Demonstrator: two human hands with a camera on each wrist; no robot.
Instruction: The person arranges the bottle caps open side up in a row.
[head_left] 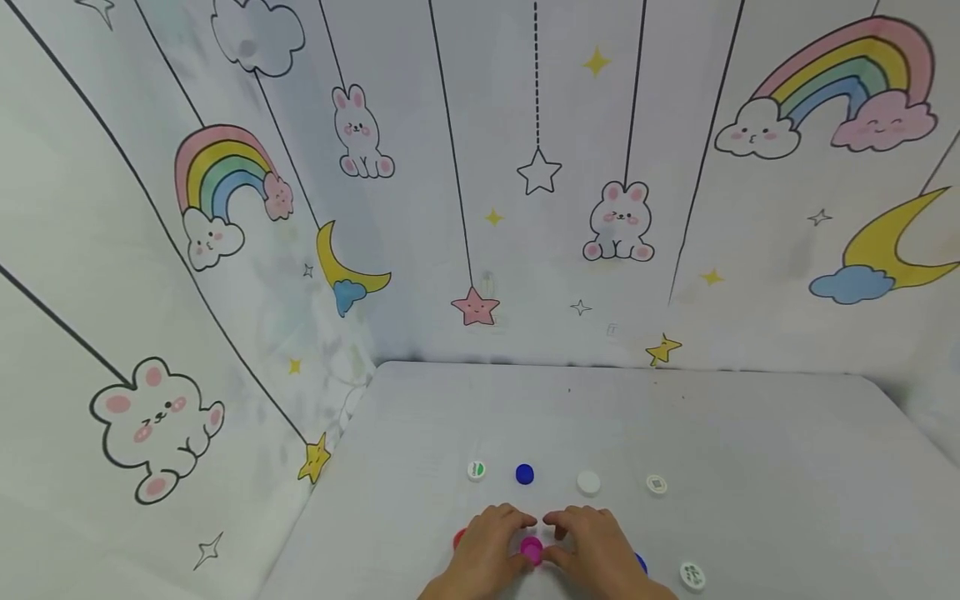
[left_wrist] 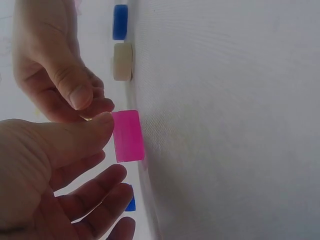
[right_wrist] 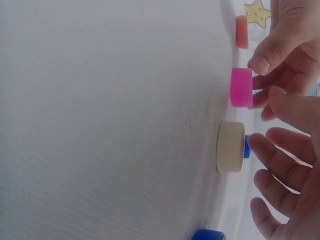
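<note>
Magenta and, by its look, plastic, a small cap sits on the counter toward six o'clock in the head view, between the left hand and right hand, each grip relaxed, clasping nothing. Marked discs lie at eleven, two and three o'clock from it (lettering too small to read). Left wrist view: probably light, stiff, slightly slippery. Right wrist view: unlettered side; opposite sides should hold best.
</note>
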